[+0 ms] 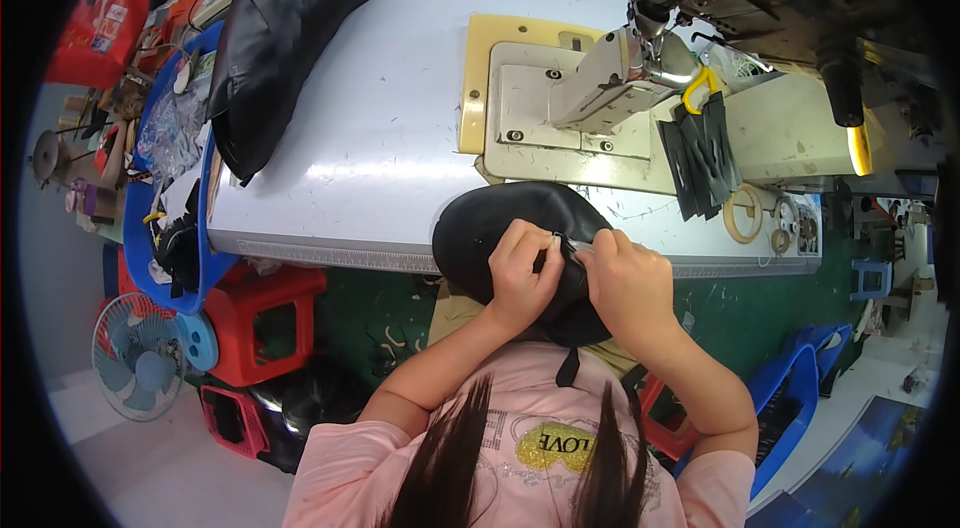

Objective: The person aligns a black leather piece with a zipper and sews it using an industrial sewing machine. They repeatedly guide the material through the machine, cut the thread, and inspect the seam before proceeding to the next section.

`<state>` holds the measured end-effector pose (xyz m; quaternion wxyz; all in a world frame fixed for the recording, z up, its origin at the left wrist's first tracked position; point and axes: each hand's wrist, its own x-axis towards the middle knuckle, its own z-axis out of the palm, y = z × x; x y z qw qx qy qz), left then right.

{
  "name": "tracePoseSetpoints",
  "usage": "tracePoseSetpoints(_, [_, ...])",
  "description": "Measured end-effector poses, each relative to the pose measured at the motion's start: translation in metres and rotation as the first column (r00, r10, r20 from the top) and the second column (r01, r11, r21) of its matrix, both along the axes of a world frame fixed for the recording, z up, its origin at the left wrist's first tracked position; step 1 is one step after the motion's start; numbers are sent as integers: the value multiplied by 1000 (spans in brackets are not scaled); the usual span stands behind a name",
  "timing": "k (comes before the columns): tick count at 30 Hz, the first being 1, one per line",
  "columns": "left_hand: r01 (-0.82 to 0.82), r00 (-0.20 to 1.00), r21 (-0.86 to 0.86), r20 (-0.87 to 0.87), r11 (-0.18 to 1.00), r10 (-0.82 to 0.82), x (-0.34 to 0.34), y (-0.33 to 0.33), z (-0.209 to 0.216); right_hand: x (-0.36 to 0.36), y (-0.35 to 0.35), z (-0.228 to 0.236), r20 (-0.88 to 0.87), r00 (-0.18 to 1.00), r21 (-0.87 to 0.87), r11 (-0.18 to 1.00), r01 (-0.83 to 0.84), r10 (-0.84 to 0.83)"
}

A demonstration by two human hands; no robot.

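A rounded black leather piece (475, 228), perhaps a cap, lies across the front edge of the table and hangs down toward my lap. My left hand (522, 273) pinches a fold near the middle of it, thumb and fingers pressed together. Close against it, my right hand (630, 283) is closed, with a small shiny tip showing between the two hands; the fingers hide what it belongs to. A short black strap (568, 368) hangs from the leather over my shirt.
Behind my hands stands a sewing machine (610, 88), with dark strips (700, 158) and yellow-handled scissors (698, 88) beside it. A curved stack of black leather pieces (290, 38) lies far left. Blue bin (215, 273), red stool (265, 328) and fan (140, 358) stand left.
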<state>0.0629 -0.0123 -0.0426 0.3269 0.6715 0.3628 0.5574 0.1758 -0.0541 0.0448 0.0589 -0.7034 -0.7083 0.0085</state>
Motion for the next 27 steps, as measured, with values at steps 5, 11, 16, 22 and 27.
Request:
tracePoseSetpoints(5, [9,1000,3,-12,1000,-9,-1,0,0,0,0,4,-8,1000,1,1000,-29,29])
tracePoseSetpoints(11, [-3,999,151,-41,989,9,0,0,-4,-7,2,-2,178,980,30,994,-102,95])
tracePoseSetpoints(16, [-4,999,135,-36,991,9,0,0,-4,-3,4,-4,100,990,33,995,-99,95])
tracePoseSetpoints(22, [-8,1000,-100,12,995,9,-4,0,4,2,3,-4,-3,997,22,997,-80,81])
tracePoseSetpoints(27, [-32,999,-69,30,997,34,-4,1,6,2,2,2,-16,996,34,996,-86,86])
